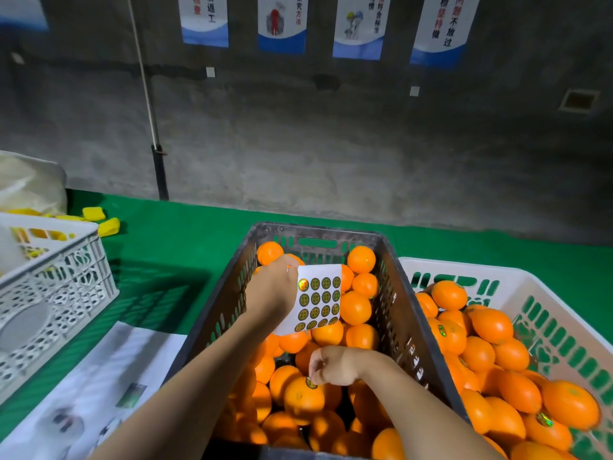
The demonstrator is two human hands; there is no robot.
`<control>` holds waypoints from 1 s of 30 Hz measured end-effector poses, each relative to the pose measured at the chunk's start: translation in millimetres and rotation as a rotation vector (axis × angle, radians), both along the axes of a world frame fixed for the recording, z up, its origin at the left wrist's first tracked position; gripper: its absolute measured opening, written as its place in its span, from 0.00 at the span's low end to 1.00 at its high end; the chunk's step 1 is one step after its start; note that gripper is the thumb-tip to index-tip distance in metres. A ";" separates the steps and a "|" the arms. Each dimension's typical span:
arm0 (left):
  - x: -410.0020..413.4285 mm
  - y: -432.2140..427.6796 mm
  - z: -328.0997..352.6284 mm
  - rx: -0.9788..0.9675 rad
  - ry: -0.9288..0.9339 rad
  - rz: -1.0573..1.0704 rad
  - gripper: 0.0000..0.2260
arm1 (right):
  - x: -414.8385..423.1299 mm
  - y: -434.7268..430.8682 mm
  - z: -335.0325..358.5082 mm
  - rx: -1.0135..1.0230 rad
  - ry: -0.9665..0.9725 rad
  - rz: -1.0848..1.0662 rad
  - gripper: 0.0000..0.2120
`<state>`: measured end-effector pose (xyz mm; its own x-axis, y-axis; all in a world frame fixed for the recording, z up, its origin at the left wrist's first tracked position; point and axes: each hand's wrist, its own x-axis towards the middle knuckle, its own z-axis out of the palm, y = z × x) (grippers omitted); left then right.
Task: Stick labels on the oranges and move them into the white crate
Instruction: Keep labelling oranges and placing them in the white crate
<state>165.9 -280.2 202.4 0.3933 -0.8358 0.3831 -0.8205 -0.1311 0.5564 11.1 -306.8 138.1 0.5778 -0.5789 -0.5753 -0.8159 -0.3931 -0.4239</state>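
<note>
A dark grey crate (394, 287) in the middle holds many oranges. My left hand (270, 290) grips a white sheet of round labels (318, 302) above the crate's far half. My right hand (331, 365) is lower, fingers curled, and presses a round label (311, 382) onto the top of an orange (303, 398) that lies in the dark crate. To the right stands the white crate (464, 265), filled with labelled oranges (491, 325).
Another white perforated crate (66, 280) stands at the left on the green table (172, 240), with yellow pieces (107, 225) behind it. A printed paper sheet (99, 386) lies at the near left. A grey wall with posters rises behind the table.
</note>
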 end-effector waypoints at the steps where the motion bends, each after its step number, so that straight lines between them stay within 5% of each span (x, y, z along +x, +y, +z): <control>1: 0.4 -0.1 -0.4 0.004 -0.004 0.003 0.12 | 0.4 -0.2 0.1 -0.005 -0.014 -0.001 0.10; 4: 0.3 0.3 -1.4 0.018 -0.027 -0.005 0.13 | -0.7 -1.4 0.1 0.016 -0.060 -0.023 0.03; 14: -0.3 0.6 -3.1 0.065 -0.104 -0.020 0.14 | -4.0 -2.4 4.7 -0.006 0.007 -0.156 0.27; 20: 0.1 -0.1 -3.6 0.074 -0.112 -0.020 0.13 | 0.5 0.7 8.0 0.031 -0.044 -0.127 0.11; 30: -1.9 -1.6 -4.3 0.143 -0.178 -0.038 0.09 | 8.5 16.4 30.4 -0.035 0.356 0.295 0.30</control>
